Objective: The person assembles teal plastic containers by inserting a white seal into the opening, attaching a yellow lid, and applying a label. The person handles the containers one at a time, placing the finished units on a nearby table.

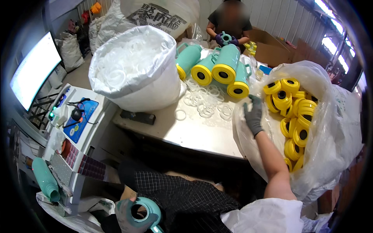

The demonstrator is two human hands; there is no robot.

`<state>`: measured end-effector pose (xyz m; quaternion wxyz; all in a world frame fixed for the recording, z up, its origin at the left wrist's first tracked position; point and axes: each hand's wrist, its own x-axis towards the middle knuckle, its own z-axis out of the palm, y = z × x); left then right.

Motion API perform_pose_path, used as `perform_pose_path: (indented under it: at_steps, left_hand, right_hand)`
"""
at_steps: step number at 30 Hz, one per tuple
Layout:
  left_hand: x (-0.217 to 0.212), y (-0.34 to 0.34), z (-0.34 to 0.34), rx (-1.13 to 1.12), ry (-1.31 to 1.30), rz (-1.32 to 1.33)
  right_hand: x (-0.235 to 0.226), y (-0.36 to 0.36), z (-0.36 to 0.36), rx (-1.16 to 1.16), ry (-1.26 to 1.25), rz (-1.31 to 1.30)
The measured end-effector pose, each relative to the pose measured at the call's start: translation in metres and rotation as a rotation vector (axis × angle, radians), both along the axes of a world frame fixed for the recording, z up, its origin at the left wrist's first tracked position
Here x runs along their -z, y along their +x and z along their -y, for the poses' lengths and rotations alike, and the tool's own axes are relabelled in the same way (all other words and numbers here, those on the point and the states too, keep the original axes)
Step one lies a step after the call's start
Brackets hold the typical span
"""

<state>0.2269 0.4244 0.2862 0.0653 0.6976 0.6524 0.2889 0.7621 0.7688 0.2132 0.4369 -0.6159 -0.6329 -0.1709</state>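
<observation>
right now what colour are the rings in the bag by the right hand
Yellow with black centres, the rings in the clear bag; head view.

Smooth teal plastic jug bodies [227,62] with glossy yellow plastic ring caps [292,101] in a crinkly clear plastic bag [334,128], dull brushed-metal worktop [194,130], grey knit cloth glove on the right hand [254,115].

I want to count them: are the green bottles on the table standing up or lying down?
Lying down. The green bottles rest on their sides in a pile on the table, yellow round ends facing the camera.
</observation>
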Motion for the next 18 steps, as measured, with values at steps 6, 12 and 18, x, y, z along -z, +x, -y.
perform_pose_path:
  at_steps: [6, 12, 18]
  left_hand:
    - [-0.023, 0.006, -0.009, 0.058, -0.104, -0.098]
    - [-0.017, 0.014, -0.013, -0.044, -0.145, -0.189]
    - [-0.013, 0.018, -0.021, -0.039, -0.146, -0.167]
  right_hand:
    - [-0.019, 0.143, -0.049, 0.548, -0.483, 0.7]
    - [-0.027, 0.157, -0.085, 0.611, -0.919, 1.051]
    - [-0.027, 0.128, -0.062, 0.414, -0.551, 0.964]
